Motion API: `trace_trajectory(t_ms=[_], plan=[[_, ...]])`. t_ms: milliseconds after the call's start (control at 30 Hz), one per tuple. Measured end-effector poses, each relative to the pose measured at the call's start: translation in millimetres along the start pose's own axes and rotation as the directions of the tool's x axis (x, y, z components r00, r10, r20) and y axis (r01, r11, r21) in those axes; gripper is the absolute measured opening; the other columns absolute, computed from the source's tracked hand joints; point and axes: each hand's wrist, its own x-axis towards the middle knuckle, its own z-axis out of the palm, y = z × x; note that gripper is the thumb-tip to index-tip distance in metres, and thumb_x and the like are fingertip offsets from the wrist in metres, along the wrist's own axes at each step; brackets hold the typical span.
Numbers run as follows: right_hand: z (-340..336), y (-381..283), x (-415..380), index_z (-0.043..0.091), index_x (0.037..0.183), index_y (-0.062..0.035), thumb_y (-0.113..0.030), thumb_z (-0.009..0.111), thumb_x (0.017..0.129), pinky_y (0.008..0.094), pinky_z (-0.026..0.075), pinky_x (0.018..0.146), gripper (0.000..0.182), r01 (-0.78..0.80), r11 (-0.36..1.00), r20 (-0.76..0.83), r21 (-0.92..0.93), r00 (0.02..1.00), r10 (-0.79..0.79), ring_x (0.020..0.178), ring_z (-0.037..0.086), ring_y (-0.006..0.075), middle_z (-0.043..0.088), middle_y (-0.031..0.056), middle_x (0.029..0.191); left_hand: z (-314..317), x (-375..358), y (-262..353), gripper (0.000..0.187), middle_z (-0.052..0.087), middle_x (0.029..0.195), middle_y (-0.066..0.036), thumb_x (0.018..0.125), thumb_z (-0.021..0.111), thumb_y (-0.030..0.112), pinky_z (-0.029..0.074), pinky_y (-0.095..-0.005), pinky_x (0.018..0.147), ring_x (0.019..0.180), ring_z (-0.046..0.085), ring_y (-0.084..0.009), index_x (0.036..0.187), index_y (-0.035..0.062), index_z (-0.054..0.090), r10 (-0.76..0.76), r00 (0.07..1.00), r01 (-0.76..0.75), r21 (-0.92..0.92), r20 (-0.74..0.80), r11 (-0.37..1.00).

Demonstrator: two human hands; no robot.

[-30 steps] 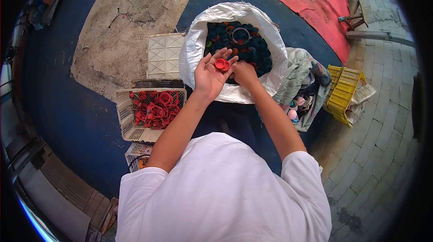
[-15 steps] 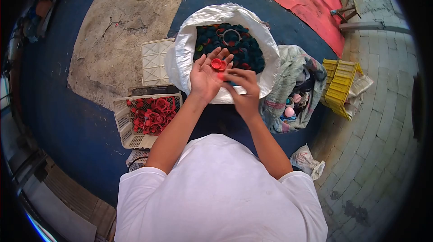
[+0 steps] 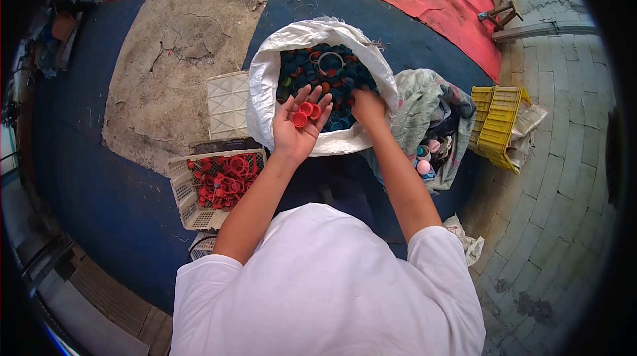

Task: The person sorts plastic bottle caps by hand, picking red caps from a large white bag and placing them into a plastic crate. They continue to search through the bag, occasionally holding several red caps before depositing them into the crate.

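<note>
My left hand (image 3: 292, 140) is palm up over the near left rim of a white woven sack (image 3: 263, 84), its fingers spread slightly. Three small red caps (image 3: 306, 110) rest on the palm and fingers. Dark teal and blue caps (image 3: 338, 90), with a few orange and red ones among them, lie inside the sack. My right hand (image 3: 367, 108) reaches into the sack's right side and touches these caps. Its fingertips are hidden down among them. A pale ring (image 3: 331, 53) lies on top of the pile.
Left of me a cream crate (image 3: 187, 203) holds red plastic pieces (image 3: 225, 180). Behind it lies another cream crate (image 3: 227, 105). To the right are a grey-green sack (image 3: 415, 94) with mixed items and a yellow crate (image 3: 494, 120). A white bag (image 3: 468, 243) lies near my right side.
My right hand has left the left palm and gone down into the sack on the right. Three red caps now show on the left palm, which sits slightly lower and further left.
</note>
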Motion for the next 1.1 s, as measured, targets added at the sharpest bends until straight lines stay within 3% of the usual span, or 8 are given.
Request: trace_trajectory(t_ms=[167, 267, 433, 567, 667, 900, 1000, 1100], plan=[[13.2, 2.0, 14.2, 0.074, 0.093, -0.0080, -0.011, 0.070, 0.080, 0.0472, 0.058, 0.081, 0.014, 0.052, 0.994, 0.078, -0.101, 0.996, -0.044, 0.095, 0.069, 0.0319, 0.066, 0.0123, 0.108, -4.5, -4.9, 0.9, 0.037, 0.063, 0.130, -0.016, 0.105, 0.047, 0.027, 0.050, -0.0480, 0.106, 0.117, 0.065, -0.0320, 0.128, 0.0010, 0.060, 0.002, 0.998, 0.002, 0.051, -0.069, 0.999], [-3.2, -8.1, 2.4, 0.074, 0.090, -0.0065, -0.012, 0.072, 0.079, 0.0461, 0.057, 0.081, 0.012, 0.040, 0.997, -0.023, -0.068, 0.999, -0.042, 0.094, 0.069, 0.0323, 0.067, 0.0114, 0.104, -12.2, -4.6, -0.3, 0.033, 0.065, 0.127, -0.016, 0.105, 0.049, 0.026, 0.051, -0.0482, 0.106, 0.114, 0.066, -0.0317, 0.123, 0.0005, 0.061, 0.012, 0.996, -0.009, 0.036, -0.084, 0.999], [-45.0, -30.6, -19.2, 0.075, 0.089, -0.0049, -0.020, 0.078, 0.081, 0.0412, 0.056, 0.078, 0.017, -0.014, 0.920, -0.107, 0.391, 0.992, 0.061, 0.088, 0.070, 0.0297, 0.071, 0.0095, 0.095, -17.9, -2.6, 0.7, 0.029, 0.065, 0.123, -0.016, 0.105, 0.050, 0.025, 0.051, -0.0492, 0.107, 0.113, 0.066, -0.0320, 0.115, -0.0004, 0.061, 0.038, 0.993, -0.037, 0.012, -0.113, 0.999], [-74.9, -57.5, -46.2, 0.075, 0.092, -0.0046, -0.021, 0.083, 0.082, 0.0300, 0.054, 0.072, 0.020, -0.078, 0.477, -0.018, 0.875, 0.981, 0.192, 0.088, 0.069, 0.0162, 0.071, 0.0053, 0.092, -11.8, 0.4, 0.7, 0.031, 0.065, 0.124, -0.017, 0.106, 0.048, 0.025, 0.049, -0.0500, 0.109, 0.120, 0.063, -0.0344, 0.116, -0.0013, 0.061, 0.066, 0.988, -0.067, 0.000, -0.138, 0.998], [-90.6, -82.0, -68.7, 0.075, 0.094, -0.0047, -0.017, 0.083, 0.084, 0.0239, 0.052, 0.070, 0.018, 0.002, 0.199, -0.031, 0.980, 0.990, 0.141, 0.090, 0.067, 0.0089, 0.070, 0.0029, 0.096, -10.0, 4.7, -0.4, 0.034, 0.065, 0.125, -0.017, 0.107, 0.045, 0.027, 0.046, -0.0503, 0.112, 0.128, 0.057, -0.0364, 0.118, -0.0014, 0.061, 0.078, 0.989, -0.083, -0.034, -0.126, 0.996], [-100.3, -116.2, -90.1, 0.076, 0.105, -0.0103, -0.017, 0.084, 0.079, 0.0295, 0.052, 0.077, 0.028, 0.402, 0.702, -0.414, 0.588, 0.895, -0.165, 0.107, 0.064, 0.0182, 0.067, 0.0055, 0.111, -3.3, 4.3, -5.1, 0.034, 0.063, 0.129, -0.018, 0.108, 0.044, 0.029, 0.046, -0.0477, 0.110, 0.131, 0.054, -0.0364, 0.116, 0.0017, 0.064, 0.082, 0.996, -0.083, -0.057, -0.021, 0.995], [-119.6, -118.5, -89.5, 0.075, 0.103, -0.0084, -0.017, 0.083, 0.079, 0.0353, 0.051, 0.085, 0.026, 0.329, 0.604, -0.368, 0.726, 0.928, -0.063, 0.106, 0.062, 0.0235, 0.066, 0.0086, 0.110, -8.3, 6.0, -2.2, 0.031, 0.064, 0.129, -0.018, 0.107, 0.048, 0.026, 0.046, -0.0492, 0.111, 0.128, 0.056, -0.0360, 0.114, 0.0021, 0.066, 0.066, 0.998, -0.063, -0.137, 0.018, 0.989], [-103.6, -86.8, -52.4, 0.074, 0.104, -0.0051, -0.015, 0.075, 0.086, 0.0316, 0.053, 0.074, 0.020, 0.213, 0.569, -0.300, 0.795, 0.952, 0.063, 0.084, 0.068, 0.0212, 0.070, 0.0116, 0.096, -3.8, 2.5, 0.6, 0.030, 0.065, 0.129, -0.018, 0.107, 0.049, 0.026, 0.043, -0.0512, 0.115, 0.126, 0.058, -0.0364, 0.114, 0.0014, 0.066, 0.076, 0.997, -0.072, -0.136, 0.026, 0.988]])
